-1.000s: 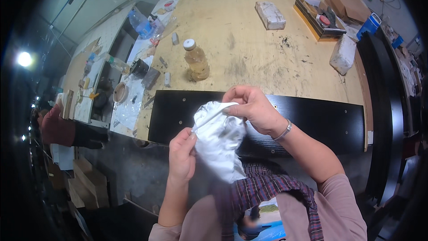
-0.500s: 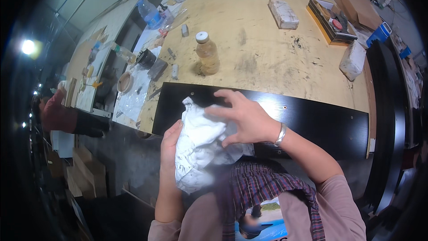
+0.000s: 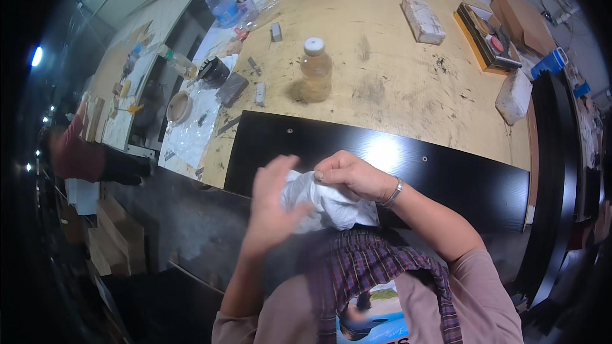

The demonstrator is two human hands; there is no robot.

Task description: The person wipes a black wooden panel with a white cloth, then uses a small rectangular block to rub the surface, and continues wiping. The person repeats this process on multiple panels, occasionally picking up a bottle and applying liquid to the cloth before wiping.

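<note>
A crumpled white cloth (image 3: 331, 205) hangs in front of me at the near edge of a glossy black board (image 3: 459, 185). My right hand (image 3: 356, 177), with a silver band at the wrist, pinches the top of the cloth between thumb and fingers. On the cloth's left side is my left hand (image 3: 271, 207), fingers stretched out and thumb apart, somewhat blurred. Whether it touches the cloth I cannot tell. Screw holes show in the board, which lies along the front of the table. Beyond it stands a white-capped bottle (image 3: 317, 78) of pale yellow liquid.
On the yellowish worktable (image 3: 382, 57) lie wrapped blocks (image 3: 424, 20) and a black-and-yellow box (image 3: 486, 38) of items. To the left are a blue-labelled water bottle (image 3: 221, 6), a black cup (image 3: 213, 73) and a tape roll (image 3: 180, 107). Another person (image 3: 76, 153) stands far left.
The cloth has dropped lower and looks more bunched. My right hand has closed on its top, while my left hand has come off its side with fingers spread. The view has shifted slightly.
</note>
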